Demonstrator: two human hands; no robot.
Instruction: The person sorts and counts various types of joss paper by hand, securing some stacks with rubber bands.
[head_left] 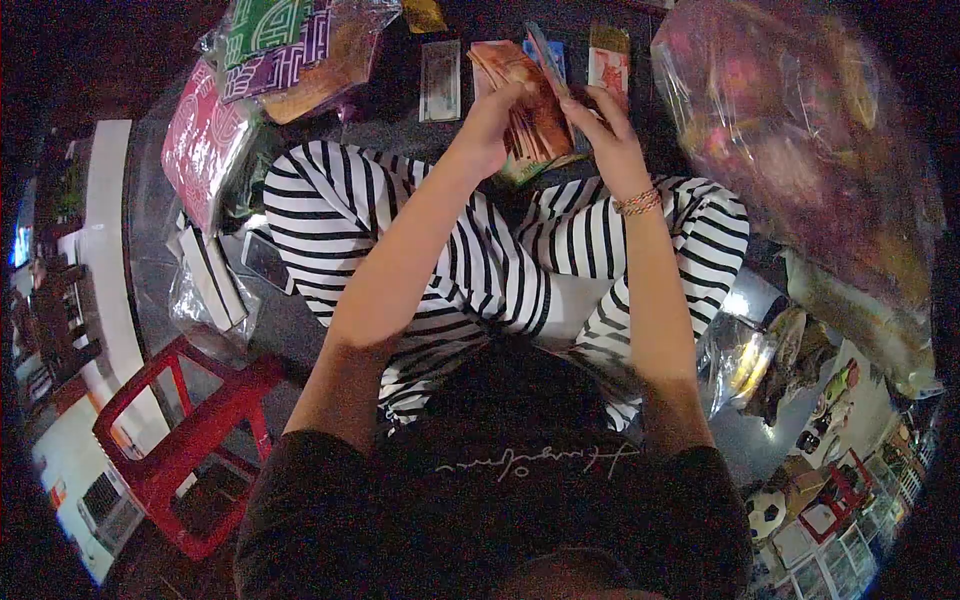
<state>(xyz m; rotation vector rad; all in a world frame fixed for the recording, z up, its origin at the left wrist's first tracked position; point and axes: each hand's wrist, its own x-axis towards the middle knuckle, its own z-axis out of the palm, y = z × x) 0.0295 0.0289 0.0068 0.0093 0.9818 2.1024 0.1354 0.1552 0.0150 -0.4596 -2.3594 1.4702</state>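
Observation:
My left hand (492, 125) is closed on a thick, fanned stack of orange-red paper notes (537, 125) in front of my crossed legs. At the right side of the stack, my right hand (608, 130) has its fingers bent round a thin bluish note (545, 62), tilted upright. Greenish notes (522, 172) show under the lower end of the stack. Beyond the hands lie a grey note bundle (440, 82) on the left, a blue one (557, 58) partly hidden in the middle, and a red-and-white one (608, 70) on the right.
Plastic-wrapped packs, one pink (200, 140) and one green and purple (275, 45), lie at the upper left. A large clear bag of pink items (790, 130) fills the upper right. A red stool (190, 440) stands at the lower left, near a phone (265, 262).

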